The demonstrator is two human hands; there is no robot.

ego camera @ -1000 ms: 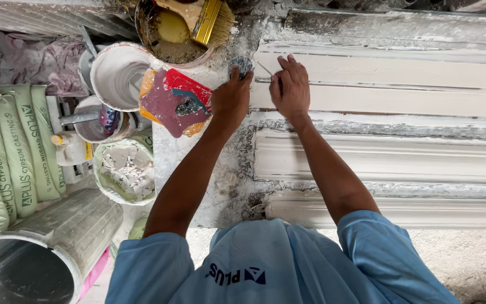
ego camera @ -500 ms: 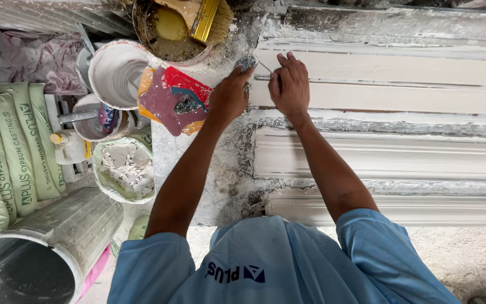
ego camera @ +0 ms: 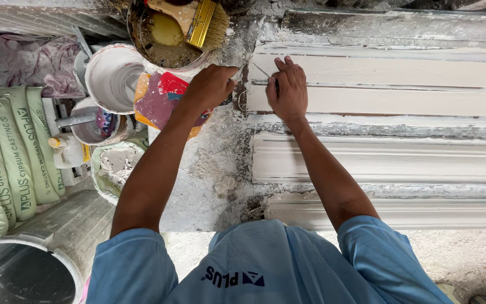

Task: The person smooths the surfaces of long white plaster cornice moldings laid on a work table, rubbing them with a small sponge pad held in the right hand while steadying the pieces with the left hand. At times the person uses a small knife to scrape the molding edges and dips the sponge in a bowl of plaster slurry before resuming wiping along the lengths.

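Observation:
My left hand is curled into a fist at the left end of a long white plaster moulding. It grips a small dark tool that the fingers mostly hide. My right hand lies on the top face of the moulding, just right of that end. Its fingers pinch a thin metal blade that slants across the plaster. The two hands are about a hand's width apart. A second moulding and a third moulding lie parallel, closer to me.
A dirty bucket holding a wide brush stands beyond my left hand. Beside it are a white bucket, a red and orange plastic scrap, a bowl of plaster lumps, green gypsum sacks and a large drum.
My left hand has drawn a little left and closed into a fist, hiding the small grey tool seen at its fingertips. My right hand stays on the moulding.

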